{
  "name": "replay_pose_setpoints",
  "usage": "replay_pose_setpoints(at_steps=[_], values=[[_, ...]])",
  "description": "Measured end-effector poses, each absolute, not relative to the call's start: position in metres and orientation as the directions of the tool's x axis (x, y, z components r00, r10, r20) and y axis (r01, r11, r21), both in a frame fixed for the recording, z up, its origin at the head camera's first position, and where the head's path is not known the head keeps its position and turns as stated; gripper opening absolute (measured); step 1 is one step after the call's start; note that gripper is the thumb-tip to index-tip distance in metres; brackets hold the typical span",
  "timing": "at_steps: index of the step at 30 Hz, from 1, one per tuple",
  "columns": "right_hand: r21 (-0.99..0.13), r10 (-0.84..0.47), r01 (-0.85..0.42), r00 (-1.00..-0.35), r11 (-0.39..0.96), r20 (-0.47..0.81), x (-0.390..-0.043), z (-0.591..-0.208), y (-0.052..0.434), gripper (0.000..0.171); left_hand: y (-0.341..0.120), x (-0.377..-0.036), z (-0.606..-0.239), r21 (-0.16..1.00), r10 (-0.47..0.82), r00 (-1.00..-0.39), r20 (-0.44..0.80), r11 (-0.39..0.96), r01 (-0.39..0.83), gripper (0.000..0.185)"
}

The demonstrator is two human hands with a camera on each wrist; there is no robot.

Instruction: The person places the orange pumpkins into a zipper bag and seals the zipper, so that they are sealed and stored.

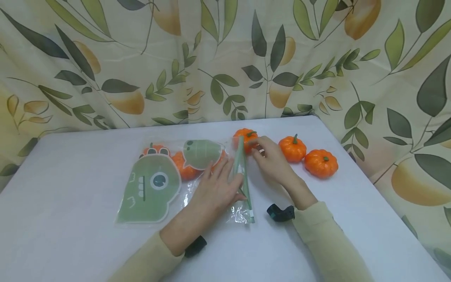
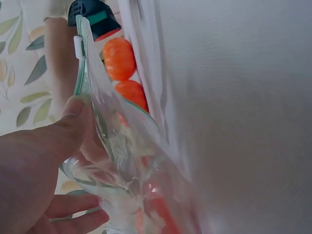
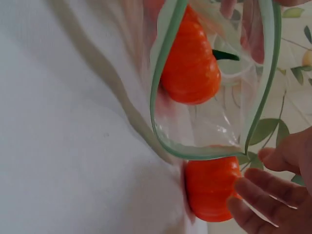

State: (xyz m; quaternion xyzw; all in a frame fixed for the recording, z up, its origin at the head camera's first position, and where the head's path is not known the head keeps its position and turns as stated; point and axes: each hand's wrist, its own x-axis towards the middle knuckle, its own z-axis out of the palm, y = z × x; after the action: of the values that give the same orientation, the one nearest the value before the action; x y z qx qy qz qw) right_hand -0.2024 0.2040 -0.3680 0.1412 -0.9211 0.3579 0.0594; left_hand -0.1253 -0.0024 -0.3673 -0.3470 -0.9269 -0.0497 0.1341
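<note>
A clear zip bag (image 1: pixel 149 196) with a green cartoon dinosaur print lies on the table, its green-edged mouth (image 3: pixel 155 105) spread apart on the right side. My left hand (image 1: pixel 215 184) grips the bag near that mouth, the thumb (image 2: pixel 73 108) against the zip edge. Several small orange pumpkins (image 1: pixel 184 166) show through the plastic. Just outside the mouth, at its far corner, sits another pumpkin (image 1: pixel 245 137). The fingertips of my right hand (image 1: pixel 273 160) reach its right side, fingers loosely bent and thumb apart from it, in the right wrist view.
Two more orange pumpkins, one farther back (image 1: pixel 292 149) and one nearer (image 1: pixel 321 163), sit side by side right of my right hand. A patterned leaf curtain (image 1: pixel 225 58) hangs behind the white table (image 1: pixel 70 196). Dark wrist cameras (image 1: pixel 280 212) sit on both wrists.
</note>
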Motion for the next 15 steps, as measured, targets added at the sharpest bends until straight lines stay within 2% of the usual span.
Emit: replay_pose_setpoints(at_steps=[4,7,10,15], values=[[-0.583,-0.209,-0.359,-0.928,0.729,0.31,-0.213,-0.362,0.203,0.026,-0.003,-0.126,-0.37,-0.015,0.629,-0.711,0.316,0.752,0.659,0.041],[-0.549,-0.218,-0.372,-0.92,0.749,0.326,-0.223,-0.358,0.202,0.028,-0.003,-0.127,-0.372,-0.012,0.624,-0.707,0.333,0.752,0.659,0.042],[-0.503,-0.253,-0.358,-0.93,0.787,0.267,-0.233,-0.356,0.2,0.035,-0.003,-0.128,-0.374,-0.011,0.618,-0.705,0.348,0.755,0.656,0.043],[-0.422,-0.316,-0.327,-0.944,0.845,0.098,-0.243,-0.356,0.198,0.049,-0.003,-0.13,-0.376,-0.011,0.608,-0.708,0.359,0.761,0.648,0.039]])
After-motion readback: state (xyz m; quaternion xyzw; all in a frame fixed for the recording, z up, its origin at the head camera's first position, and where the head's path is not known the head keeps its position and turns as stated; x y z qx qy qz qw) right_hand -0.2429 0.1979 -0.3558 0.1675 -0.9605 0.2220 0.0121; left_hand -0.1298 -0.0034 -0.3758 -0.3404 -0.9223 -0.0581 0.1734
